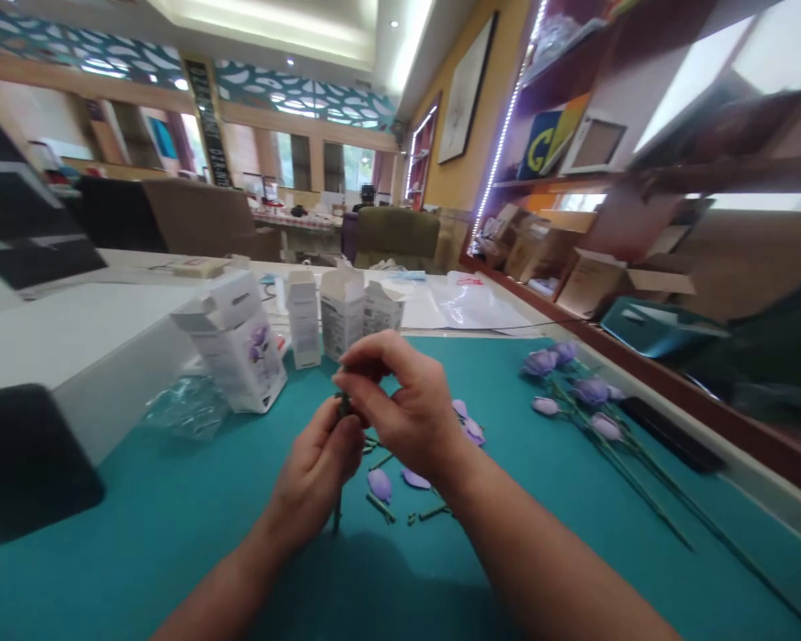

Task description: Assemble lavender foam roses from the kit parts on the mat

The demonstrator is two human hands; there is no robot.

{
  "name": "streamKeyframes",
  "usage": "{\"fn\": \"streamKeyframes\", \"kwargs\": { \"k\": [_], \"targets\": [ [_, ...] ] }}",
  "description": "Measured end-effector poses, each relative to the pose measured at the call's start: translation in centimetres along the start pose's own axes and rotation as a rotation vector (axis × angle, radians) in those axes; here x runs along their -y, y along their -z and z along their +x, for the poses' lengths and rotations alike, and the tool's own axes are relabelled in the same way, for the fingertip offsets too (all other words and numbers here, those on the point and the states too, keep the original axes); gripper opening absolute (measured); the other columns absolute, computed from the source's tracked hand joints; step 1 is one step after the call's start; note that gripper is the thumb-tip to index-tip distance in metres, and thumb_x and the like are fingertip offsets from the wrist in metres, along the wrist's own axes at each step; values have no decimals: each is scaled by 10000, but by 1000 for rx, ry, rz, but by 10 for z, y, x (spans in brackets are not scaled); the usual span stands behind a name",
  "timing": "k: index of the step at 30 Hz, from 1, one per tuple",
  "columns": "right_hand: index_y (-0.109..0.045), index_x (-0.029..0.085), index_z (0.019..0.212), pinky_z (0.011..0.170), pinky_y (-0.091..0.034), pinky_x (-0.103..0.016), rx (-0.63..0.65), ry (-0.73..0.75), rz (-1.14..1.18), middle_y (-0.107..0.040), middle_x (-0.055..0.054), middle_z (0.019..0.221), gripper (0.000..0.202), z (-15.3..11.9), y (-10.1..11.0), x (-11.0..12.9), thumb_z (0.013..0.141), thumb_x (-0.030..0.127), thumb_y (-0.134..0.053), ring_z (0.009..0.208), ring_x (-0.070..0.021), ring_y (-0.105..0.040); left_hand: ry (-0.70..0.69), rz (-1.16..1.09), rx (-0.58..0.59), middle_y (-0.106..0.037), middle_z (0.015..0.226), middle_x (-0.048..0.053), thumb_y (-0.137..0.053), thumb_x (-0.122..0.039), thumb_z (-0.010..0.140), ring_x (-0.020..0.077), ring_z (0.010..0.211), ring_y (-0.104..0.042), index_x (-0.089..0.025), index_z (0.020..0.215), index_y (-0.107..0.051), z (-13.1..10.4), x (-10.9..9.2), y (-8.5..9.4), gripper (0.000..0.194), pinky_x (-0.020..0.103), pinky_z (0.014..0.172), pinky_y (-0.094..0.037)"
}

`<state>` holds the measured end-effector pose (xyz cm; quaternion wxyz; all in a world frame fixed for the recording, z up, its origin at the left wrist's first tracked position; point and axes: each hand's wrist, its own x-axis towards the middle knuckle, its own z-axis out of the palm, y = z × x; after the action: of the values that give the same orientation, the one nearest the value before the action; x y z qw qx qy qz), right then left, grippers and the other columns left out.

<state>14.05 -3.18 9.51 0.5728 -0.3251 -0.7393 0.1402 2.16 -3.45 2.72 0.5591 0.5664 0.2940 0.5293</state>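
My left hand (317, 467) is closed around a thin green flower stem (337, 516), which stands nearly upright with its lower end showing beneath the fist. At the top of that stem, my right hand (404, 401) pinches with thumb and forefinger; whatever small piece lies between those fingertips is hidden. Just right of the hands, on the teal mat (494, 570), lie a purple petal piece (379, 485), another purple petal piece (415, 479) and short green stem pieces (380, 507). More purple petals (468, 423) lie behind my right wrist.
Purple artificial flowers (591, 392) on long stems lie at the right, beside a black oblong object (671, 434). White cartons (240, 347) and crumpled clear plastic (190, 405) stand at the back left. A shelf with cardboard boxes (594, 280) borders the right.
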Motion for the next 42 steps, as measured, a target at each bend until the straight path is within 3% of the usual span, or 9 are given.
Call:
{"fn": "streamKeyframes", "kwargs": {
  "k": [6,11,15,22,28,36,42],
  "targets": [
    [-506,276,829,726,-533,-241,120,-97,-8,-637,40,811,180,0,12,11,811,125,-604,780,-122,-633,159,-136,-72,-333,580,-70,-671,-546,741,71,489,-315,-212,910,-560,-2,0,-4,390,175,435,-299],
    [-497,267,774,711,-532,-237,49,-90,-16,-632,39,786,177,-5,10,11,827,127,-591,770,-125,-631,153,-119,-107,-351,580,-60,-685,-534,730,68,498,-330,-193,768,-551,-6,0,-8,368,175,433,-322],
    [-509,273,778,702,-534,-262,27,-47,-34,-631,23,787,136,-9,5,8,834,175,-586,762,-141,-626,117,-91,-158,-361,595,-59,-670,-540,748,63,517,-332,-186,800,-555,-11,-2,-12,375,170,450,-311],
    [-528,261,773,666,-508,-264,-12,-7,7,-600,19,740,128,-11,4,6,826,151,-566,716,-138,-600,75,-60,3,-350,585,-72,-599,-578,791,57,483,-301,-181,875,-525,-6,4,-8,412,173,434,-274],
    [-584,232,874,664,-532,-269,-3,-189,231,-668,7,797,41,-14,7,-7,859,213,-551,754,-139,-649,4,-100,128,-342,557,-81,-502,-517,881,65,467,-293,-177,903,-489,-5,2,-3,341,191,437,-251],
    [-632,212,863,703,-541,-306,-21,-184,136,-691,-19,820,45,-10,16,-7,820,227,-629,774,-158,-657,2,-33,135,-395,585,-60,-486,-463,891,74,496,-357,-161,919,-508,-7,-9,-1,304,212,470,-291],
    [-633,225,854,660,-539,-291,-15,-65,-11,-693,-7,819,50,-12,10,2,818,193,-620,743,-153,-655,-17,-4,116,-463,579,-45,-507,-485,867,91,515,-430,-169,872,-491,-6,-14,-1,316,233,521,-362]
  ]
}}
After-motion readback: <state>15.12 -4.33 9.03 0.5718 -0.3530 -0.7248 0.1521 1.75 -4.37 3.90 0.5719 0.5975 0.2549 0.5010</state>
